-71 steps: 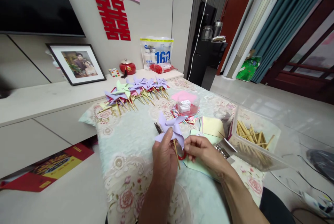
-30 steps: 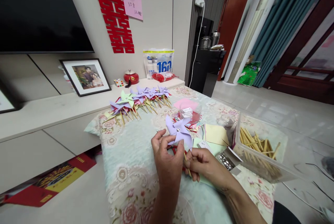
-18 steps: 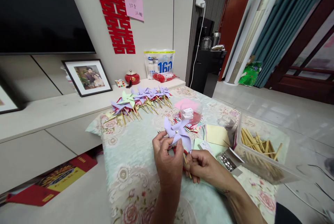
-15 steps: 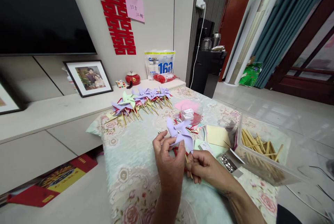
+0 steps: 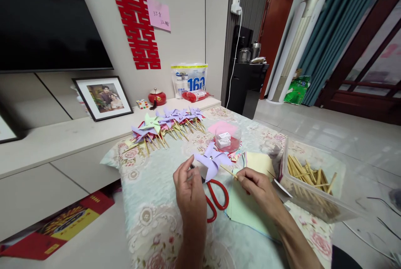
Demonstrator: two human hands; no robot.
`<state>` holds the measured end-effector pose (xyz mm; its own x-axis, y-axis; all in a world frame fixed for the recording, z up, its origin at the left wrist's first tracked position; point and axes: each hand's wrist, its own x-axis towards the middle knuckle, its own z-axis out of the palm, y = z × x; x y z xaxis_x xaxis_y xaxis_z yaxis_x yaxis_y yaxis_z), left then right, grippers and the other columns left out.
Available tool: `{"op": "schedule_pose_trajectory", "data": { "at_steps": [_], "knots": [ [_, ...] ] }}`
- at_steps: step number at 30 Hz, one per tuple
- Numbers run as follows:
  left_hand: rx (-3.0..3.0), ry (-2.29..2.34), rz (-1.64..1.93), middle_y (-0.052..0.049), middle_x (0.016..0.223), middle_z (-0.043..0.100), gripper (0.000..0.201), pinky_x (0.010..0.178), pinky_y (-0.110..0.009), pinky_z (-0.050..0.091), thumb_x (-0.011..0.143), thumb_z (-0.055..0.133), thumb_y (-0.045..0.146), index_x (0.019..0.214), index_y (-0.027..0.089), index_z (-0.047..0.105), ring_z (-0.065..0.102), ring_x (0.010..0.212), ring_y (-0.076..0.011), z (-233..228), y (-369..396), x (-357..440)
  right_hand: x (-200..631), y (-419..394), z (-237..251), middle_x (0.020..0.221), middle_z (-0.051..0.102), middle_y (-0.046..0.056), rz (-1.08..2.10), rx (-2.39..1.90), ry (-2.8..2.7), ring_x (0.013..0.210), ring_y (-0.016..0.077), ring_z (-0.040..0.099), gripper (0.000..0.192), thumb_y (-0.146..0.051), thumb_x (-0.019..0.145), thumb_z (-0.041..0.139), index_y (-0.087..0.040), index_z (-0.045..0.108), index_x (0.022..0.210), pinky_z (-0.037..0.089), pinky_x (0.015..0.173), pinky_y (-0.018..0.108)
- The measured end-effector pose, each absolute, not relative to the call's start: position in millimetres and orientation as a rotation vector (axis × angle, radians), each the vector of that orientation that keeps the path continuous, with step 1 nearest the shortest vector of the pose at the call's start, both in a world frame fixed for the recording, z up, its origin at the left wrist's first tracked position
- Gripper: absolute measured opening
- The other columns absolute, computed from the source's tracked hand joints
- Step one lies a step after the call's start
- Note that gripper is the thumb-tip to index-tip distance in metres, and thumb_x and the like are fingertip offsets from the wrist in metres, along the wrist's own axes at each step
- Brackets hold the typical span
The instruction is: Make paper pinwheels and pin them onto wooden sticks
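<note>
A lilac paper pinwheel (image 5: pixel 211 161) with a shiny pin at its centre stands tilted above the table on a thin wooden stick (image 5: pixel 228 171). My right hand (image 5: pixel 260 185) pinches the far end of that stick between thumb and fingers. Just left of the blades, my left hand (image 5: pixel 190 194) is open, its fingers loosely bent and apart, holding nothing. Red-handled scissors (image 5: pixel 216 198) lie between the hands; their blades are partly hidden by the pinwheel and my left hand. Under my right hand is a stack of pale green paper squares (image 5: pixel 247 210), with yellow paper (image 5: pixel 259 161) beyond.
At right, a clear plastic bin (image 5: pixel 316 202) holds many wooden sticks. Finished pinwheels (image 5: pixel 169 118) lie in a row at the back left. A round clear container (image 5: pixel 228 137) stands behind the held pinwheel. A picture frame (image 5: pixel 105 97) and red pot (image 5: pixel 157 97) sit on the cabinet.
My left hand has let go of the pinwheel and moved left. My right hand has shifted right and up, turning the stick sideways. The scissors and green paper now show more fully.
</note>
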<state>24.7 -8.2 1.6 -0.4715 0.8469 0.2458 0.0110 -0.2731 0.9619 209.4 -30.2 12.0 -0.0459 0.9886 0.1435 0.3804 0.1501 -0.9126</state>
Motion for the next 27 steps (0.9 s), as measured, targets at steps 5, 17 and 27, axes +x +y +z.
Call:
{"op": "schedule_pose_trajectory", "data": {
  "at_steps": [5, 17, 27],
  "knots": [
    [1.361, 1.433, 1.765, -0.01, 0.118, 0.056, 0.029, 0.075, -0.03, 0.056, 0.085, 0.058, 0.025, 0.112, 0.021, 0.068, 0.064, 0.086, -0.0166, -1.4, -7.9, 26.2, 215.2, -29.6, 11.2, 0.074, 0.057, 0.002, 0.522, -1.408, -1.649, 0.071, 0.0182, 0.053, 0.027, -0.032, 0.097, 0.044, -0.02, 0.057, 0.077, 0.038, 0.067, 0.03],
    [1.507, 1.589, 1.668, -0.011, 0.118, 0.052, 0.019, 0.073, -0.038, 0.058, 0.078, 0.066, 0.023, 0.097, 0.021, 0.07, 0.064, 0.09, -0.0228, 0.1, -11.7, 31.2, 225.7, -21.6, -3.8, 0.08, 0.054, 0.004, 0.058, -1.432, -1.742, 0.074, 0.019, 0.056, 0.022, -0.023, 0.1, 0.046, -0.018, 0.061, 0.086, 0.041, 0.068, 0.03],
    [1.478, 1.586, 1.566, -0.012, 0.119, 0.05, 0.014, 0.067, -0.036, 0.058, 0.073, 0.07, 0.025, 0.085, 0.019, 0.07, 0.063, 0.091, -0.0237, -1.2, -10.1, 29.1, 227.4, -21.2, -4.6, 0.08, 0.052, 0.002, 0.053, -1.378, -1.786, 0.075, 0.0176, 0.054, 0.02, -0.019, 0.101, 0.045, -0.019, 0.059, 0.086, 0.04, 0.069, 0.028]
  ]
}}
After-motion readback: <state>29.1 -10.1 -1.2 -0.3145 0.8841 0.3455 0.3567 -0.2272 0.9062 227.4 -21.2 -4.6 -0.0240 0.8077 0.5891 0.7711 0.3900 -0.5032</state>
